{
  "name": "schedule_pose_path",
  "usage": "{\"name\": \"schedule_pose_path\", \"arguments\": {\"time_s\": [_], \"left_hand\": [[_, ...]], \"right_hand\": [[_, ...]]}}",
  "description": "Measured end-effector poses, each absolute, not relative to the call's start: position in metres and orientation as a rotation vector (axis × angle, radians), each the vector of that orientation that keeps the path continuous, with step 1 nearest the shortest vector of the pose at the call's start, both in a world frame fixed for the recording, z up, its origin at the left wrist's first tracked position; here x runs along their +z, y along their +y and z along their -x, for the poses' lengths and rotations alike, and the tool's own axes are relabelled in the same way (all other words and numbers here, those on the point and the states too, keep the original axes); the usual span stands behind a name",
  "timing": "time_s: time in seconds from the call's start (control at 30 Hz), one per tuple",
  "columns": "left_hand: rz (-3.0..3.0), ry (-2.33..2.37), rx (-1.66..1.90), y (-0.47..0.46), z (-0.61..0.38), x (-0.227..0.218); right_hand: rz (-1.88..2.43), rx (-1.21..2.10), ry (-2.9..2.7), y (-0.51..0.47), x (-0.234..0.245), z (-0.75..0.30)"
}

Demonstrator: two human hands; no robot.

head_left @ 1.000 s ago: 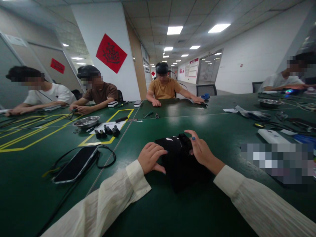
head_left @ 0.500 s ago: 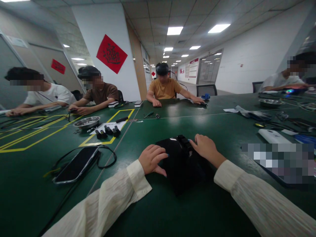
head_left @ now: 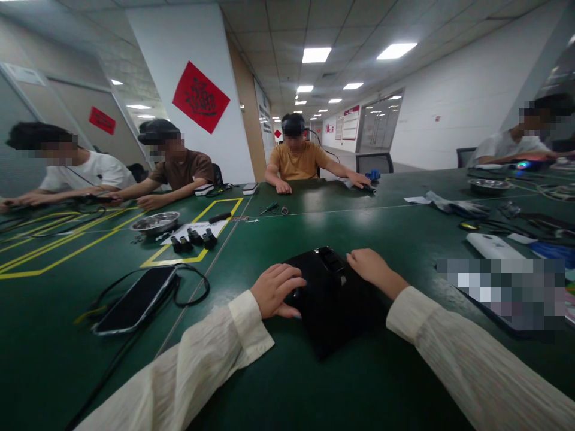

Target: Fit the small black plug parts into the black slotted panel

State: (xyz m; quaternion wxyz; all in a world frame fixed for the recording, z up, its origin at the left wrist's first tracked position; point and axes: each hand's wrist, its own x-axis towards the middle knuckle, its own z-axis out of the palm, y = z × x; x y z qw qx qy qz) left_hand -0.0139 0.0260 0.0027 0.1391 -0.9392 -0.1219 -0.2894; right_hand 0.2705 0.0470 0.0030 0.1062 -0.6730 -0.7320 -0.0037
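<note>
A glossy black plastic housing (head_left: pixel 339 305) lies on the green table right in front of me. Near its far edge is a raised part with square recesses (head_left: pixel 330 258). My left hand (head_left: pixel 276 291) grips the housing's left side, thumb below and fingers over the edge. A small dark shiny bit shows between that thumb and forefinger; I cannot make out its kind. At the far right side, my right hand (head_left: pixel 371 272) is closed with its fingers curled, close beside the recessed part. Whatever those fingers hold, if anything, is hidden.
Left stand a phone (head_left: pixel 137 299) with a black cable, a metal bowl (head_left: pixel 155 222) and several black cylindrical parts (head_left: pixel 195 238). A screwdriver (head_left: pixel 269 208) lies farther back. To the right are a white device (head_left: pixel 496 251) and cables. Several people sit around the table.
My right hand's fingers have curled in and drawn slightly away from the raised part, whose recesses now show. My left hand stays at the left edge. A co-worker at left has reached out an arm.
</note>
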Motion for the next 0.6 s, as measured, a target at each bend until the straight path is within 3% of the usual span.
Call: {"name": "schedule_pose_path", "arguments": {"time_s": [0.2, 0.4, 0.6], "left_hand": [[2.696, -0.501, -0.825, 0.017, 0.011, 0.009], [2.684, -0.569, -0.808, 0.005, 0.007, 0.015], [2.574, -0.497, -0.791, 0.001, 0.004, 0.012]], "right_hand": [[1.845, -0.173, -2.102, 0.035, 0.023, -0.267], [1.19, -0.511, -1.928, -0.012, 0.049, -0.233], [0.798, -0.493, -2.174, -0.047, 0.041, -0.193]]}}
